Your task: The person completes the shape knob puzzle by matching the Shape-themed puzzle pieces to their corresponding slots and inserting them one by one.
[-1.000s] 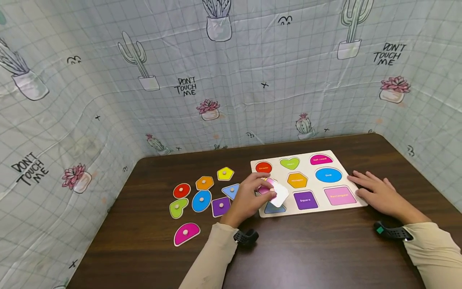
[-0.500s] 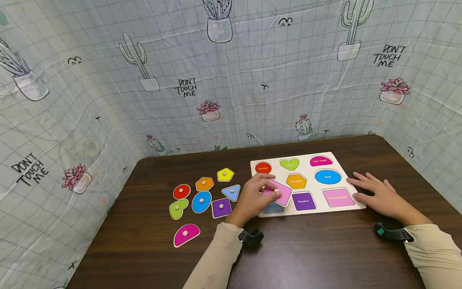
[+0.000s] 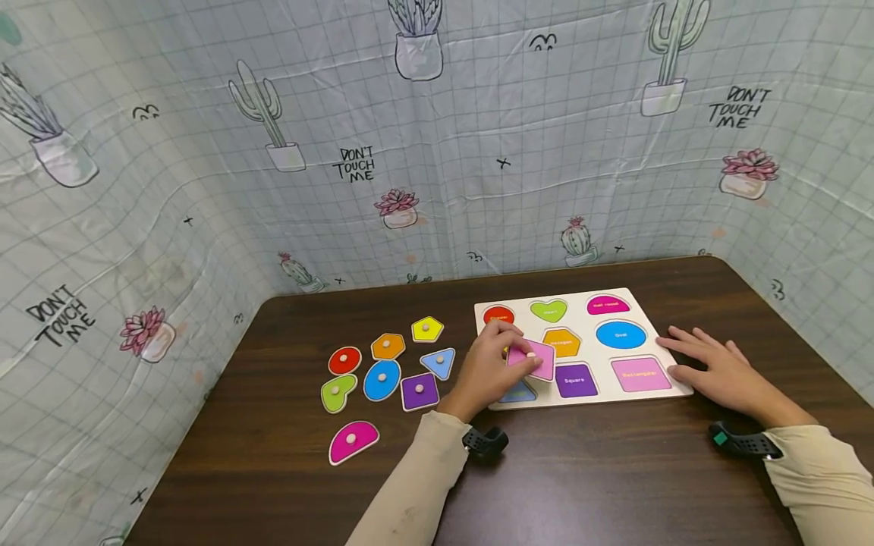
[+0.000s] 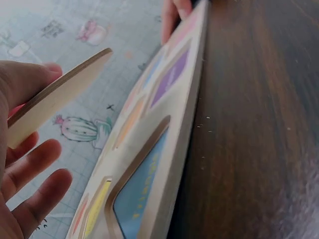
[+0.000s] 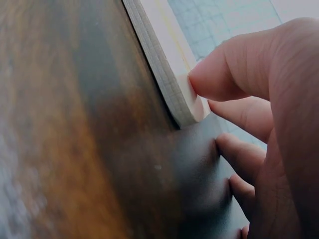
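Note:
My left hand (image 3: 481, 371) pinches the small knob of a pink rectangle puzzle piece (image 3: 544, 364), holding it tilted over the left part of a white shape puzzle board (image 3: 602, 368). The left wrist view shows the piece's pale underside (image 4: 65, 94) raised clear of the board, above its blue triangle recess (image 4: 142, 194). At the board's right edge, my right hand (image 3: 727, 371) lies with fingers extended. Its thumb (image 5: 214, 77) touches the top of the board's corner (image 5: 187, 107) in the right wrist view. The board's pink rectangle recess (image 3: 640, 374) is near that hand.
Several knobbed pieces lie on the dark wooden table (image 3: 273, 470) to the left, among them a purple square (image 3: 430, 398), a blue oval (image 3: 372, 390) and a magenta half round (image 3: 362, 447). A printed cloth (image 3: 464, 152) hangs around the table's back and sides.
The pink rectangle piece has turned from showing its glaring, steeply tilted face to a flatter pose, and has shifted slightly right with my left hand. My right hand stays at the board's edge.

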Action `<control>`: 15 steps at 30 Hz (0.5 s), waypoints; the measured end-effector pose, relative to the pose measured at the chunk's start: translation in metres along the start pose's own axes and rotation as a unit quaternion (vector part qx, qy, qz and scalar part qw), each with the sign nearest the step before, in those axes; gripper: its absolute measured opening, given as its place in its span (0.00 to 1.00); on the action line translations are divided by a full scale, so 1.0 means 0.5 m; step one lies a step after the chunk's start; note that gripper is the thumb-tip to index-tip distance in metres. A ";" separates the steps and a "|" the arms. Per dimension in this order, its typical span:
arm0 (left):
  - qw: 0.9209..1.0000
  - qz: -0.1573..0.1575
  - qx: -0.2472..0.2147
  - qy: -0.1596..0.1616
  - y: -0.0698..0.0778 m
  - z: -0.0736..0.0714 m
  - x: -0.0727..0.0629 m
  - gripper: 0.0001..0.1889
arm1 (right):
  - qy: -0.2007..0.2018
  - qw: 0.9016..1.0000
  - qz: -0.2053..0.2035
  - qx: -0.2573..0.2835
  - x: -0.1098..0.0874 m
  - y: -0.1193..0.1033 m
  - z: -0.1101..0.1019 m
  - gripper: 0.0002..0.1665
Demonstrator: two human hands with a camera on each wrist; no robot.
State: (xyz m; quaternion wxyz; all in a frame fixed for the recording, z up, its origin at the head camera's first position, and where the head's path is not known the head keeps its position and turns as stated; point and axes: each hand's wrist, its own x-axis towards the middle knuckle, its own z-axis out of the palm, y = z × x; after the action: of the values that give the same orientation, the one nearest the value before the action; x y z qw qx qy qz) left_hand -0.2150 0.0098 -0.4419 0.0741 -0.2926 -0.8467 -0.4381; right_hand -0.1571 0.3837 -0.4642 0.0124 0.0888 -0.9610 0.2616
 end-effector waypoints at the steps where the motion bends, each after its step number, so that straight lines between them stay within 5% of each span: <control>1: 1.000 -0.002 0.005 0.002 0.000 0.002 0.001 0.09 | -0.001 1.000 0.000 -0.001 0.000 -0.001 -0.001 0.32; 15: 1.000 0.011 -0.012 0.017 0.021 0.032 0.009 0.07 | 0.006 1.000 0.002 -0.002 0.000 -0.004 0.002 0.31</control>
State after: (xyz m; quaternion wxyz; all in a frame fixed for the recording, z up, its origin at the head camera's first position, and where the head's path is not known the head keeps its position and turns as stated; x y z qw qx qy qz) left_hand -0.2107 0.0289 -0.4425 0.0899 -0.2950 -0.8368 -0.4524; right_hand -0.1567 0.3817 -0.4642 0.0174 0.0854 -0.9615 0.2605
